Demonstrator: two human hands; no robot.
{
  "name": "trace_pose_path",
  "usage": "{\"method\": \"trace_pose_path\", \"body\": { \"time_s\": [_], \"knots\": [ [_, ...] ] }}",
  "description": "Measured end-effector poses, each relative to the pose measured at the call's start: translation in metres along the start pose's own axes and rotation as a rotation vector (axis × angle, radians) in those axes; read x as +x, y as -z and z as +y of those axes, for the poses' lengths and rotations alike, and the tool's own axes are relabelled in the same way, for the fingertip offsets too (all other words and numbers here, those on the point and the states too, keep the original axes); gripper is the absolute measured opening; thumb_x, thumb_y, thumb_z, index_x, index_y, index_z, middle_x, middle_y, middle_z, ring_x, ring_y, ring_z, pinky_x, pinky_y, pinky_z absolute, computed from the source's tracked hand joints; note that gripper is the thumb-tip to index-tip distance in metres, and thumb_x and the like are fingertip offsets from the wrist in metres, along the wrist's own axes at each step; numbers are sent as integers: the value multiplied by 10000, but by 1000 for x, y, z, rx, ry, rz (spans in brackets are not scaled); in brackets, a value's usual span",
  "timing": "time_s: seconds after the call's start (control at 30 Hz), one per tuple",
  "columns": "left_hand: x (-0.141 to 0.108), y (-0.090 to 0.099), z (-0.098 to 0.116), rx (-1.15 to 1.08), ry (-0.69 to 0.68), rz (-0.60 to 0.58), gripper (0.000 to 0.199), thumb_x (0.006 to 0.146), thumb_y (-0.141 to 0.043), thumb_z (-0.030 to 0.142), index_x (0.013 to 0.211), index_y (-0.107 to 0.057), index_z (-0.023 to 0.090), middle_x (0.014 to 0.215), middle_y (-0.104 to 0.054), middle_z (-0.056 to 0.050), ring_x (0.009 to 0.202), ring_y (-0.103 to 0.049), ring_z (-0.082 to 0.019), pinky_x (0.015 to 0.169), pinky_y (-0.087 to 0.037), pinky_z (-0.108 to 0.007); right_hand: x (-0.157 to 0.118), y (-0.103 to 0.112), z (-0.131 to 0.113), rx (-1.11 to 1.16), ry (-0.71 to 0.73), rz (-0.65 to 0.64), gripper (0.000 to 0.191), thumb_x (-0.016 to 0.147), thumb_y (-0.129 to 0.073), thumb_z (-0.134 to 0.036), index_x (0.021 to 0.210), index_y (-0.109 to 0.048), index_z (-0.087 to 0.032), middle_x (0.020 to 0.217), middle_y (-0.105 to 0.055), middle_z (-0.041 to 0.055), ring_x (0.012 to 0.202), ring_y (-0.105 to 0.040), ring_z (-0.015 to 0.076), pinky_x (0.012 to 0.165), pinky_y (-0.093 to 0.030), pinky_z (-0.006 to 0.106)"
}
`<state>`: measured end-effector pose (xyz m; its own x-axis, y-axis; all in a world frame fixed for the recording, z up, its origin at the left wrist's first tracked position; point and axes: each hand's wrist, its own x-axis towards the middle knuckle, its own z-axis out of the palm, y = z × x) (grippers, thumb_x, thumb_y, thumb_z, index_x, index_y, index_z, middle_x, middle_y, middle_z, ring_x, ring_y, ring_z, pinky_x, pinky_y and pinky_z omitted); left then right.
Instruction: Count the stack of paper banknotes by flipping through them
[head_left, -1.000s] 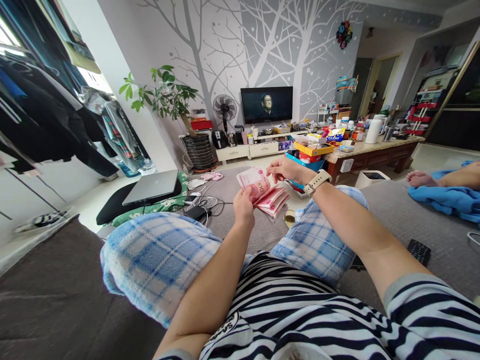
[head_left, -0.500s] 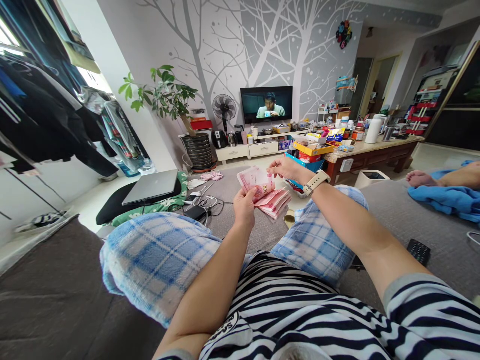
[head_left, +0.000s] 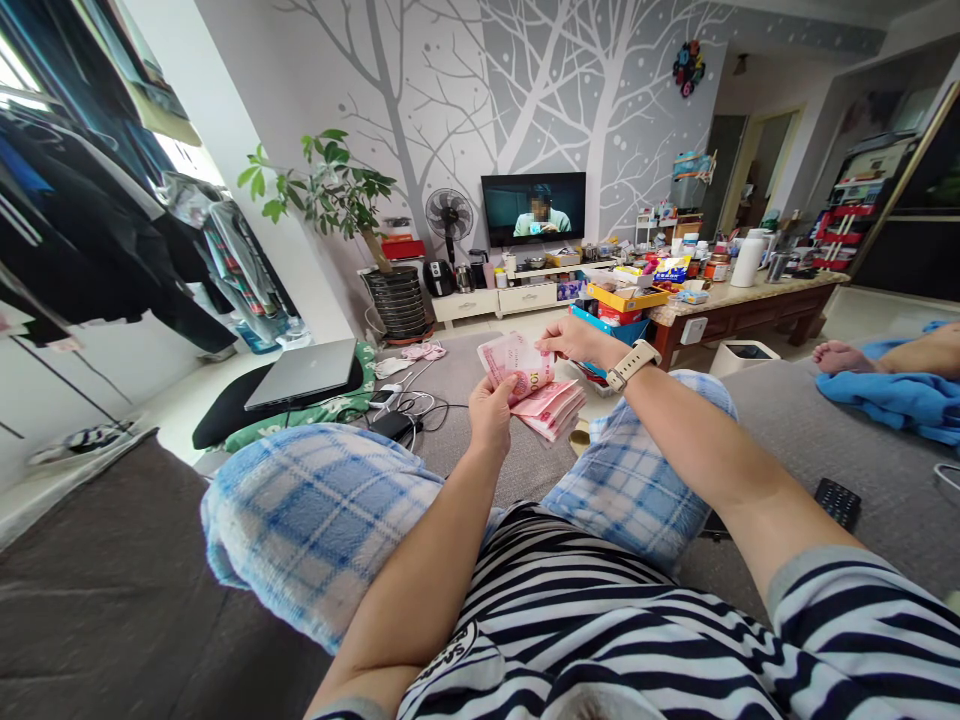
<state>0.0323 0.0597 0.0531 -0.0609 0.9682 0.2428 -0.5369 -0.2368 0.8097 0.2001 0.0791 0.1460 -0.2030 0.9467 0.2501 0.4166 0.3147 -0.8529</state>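
A folded wad of red banknotes (head_left: 551, 408) is held between my two hands above the grey sofa. My left hand (head_left: 492, 412) is closed on the wad, its thumb across the lower left of the upper notes. The fingers of my right hand (head_left: 571, 340) pinch the top right edge of an upper banknote (head_left: 517, 362). That note stands raised over the other notes, which fan out toward the lower right. A beige-strapped watch is on my right wrist. How many notes my right fingers pinch is hard to tell.
A closed laptop (head_left: 304, 376) lies on a cushion at the left, beside tangled cables and a black box (head_left: 391, 426). At the right are a black remote (head_left: 838, 503) and another person's bare foot (head_left: 840, 358) by a blue cloth. A cluttered coffee table (head_left: 799, 292) stands farther back.
The upper note is slightly more spread, and the wad and my left hand have shifted a little to the right. My right hand has hardly moved.
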Motion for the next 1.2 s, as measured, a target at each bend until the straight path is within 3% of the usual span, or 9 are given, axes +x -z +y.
{"method": "trace_pose_path", "body": {
  "time_s": [0.33,0.63,1.2],
  "knots": [
    [4,2,-3,-23,-1,12,296,606,-809,361,805,-714,164,788,-734,-44,765,-687,-198,732,-532,-306,0,0,1,-11,16,-28,236,801,-689,-155,584,-599,-138,483,-538,-35,465,-419,72,496,-308,224],
    [3,1,1,-21,-10,131,182,688,-725,350,721,-667,181,758,-694,4,705,-637,-147,715,-519,-272,0,1,1,14,33,-71,237,794,-702,-186,592,-585,-143,482,-504,-48,452,-386,66,483,-297,227],
    [7,3,-4,-37,-4,79,155,671,-650,275,781,-684,172,730,-699,-10,670,-649,-165,661,-519,-286,0,2,0,214,61,-117,83,736,-738,-139,687,-673,-121,555,-589,-20,466,-410,57,435,-304,194]
  ]
}}
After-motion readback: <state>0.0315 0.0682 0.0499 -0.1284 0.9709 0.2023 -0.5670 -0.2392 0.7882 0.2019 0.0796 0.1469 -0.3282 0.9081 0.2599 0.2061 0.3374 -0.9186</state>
